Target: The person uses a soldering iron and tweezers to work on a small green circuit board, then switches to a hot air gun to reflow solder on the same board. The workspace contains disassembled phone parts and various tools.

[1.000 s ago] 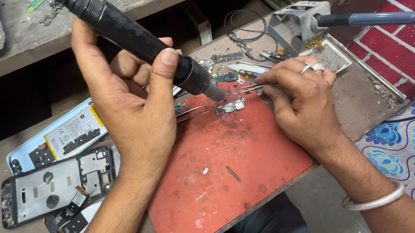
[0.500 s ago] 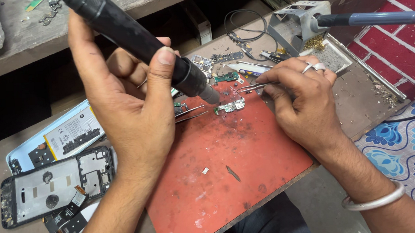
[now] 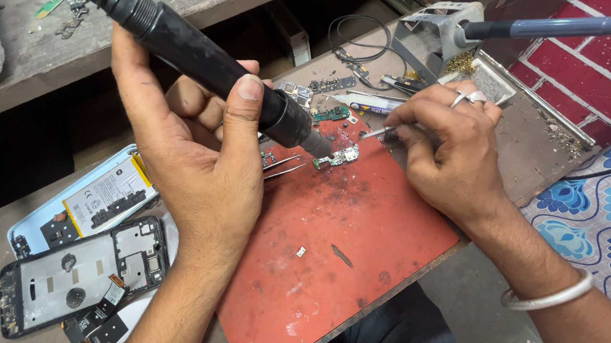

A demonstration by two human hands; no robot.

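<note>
My left hand [image 3: 192, 164] grips a thick black hot-air wand [image 3: 207, 61], its metal nozzle pointing down at a small green circuit board [image 3: 338, 157] on the red work mat [image 3: 338, 247]. My right hand [image 3: 449, 152], with rings on one finger, holds thin metal tweezers [image 3: 375, 132] whose tips sit just right of the board. A second pair of tweezers [image 3: 282, 167] lies on the mat beside my left hand.
An opened phone with its battery [image 3: 106, 198] and a phone frame [image 3: 78, 273] lie at the left. A soldering iron [image 3: 551, 28] rests in its metal stand [image 3: 428, 33] at the back right, with cables and small parts nearby. A blue patterned cloth [image 3: 603, 188] lies right.
The hot-air wand's nozzle has shifted slightly right and down, closer to the small board. My right hand with the tweezers has stayed almost still.
</note>
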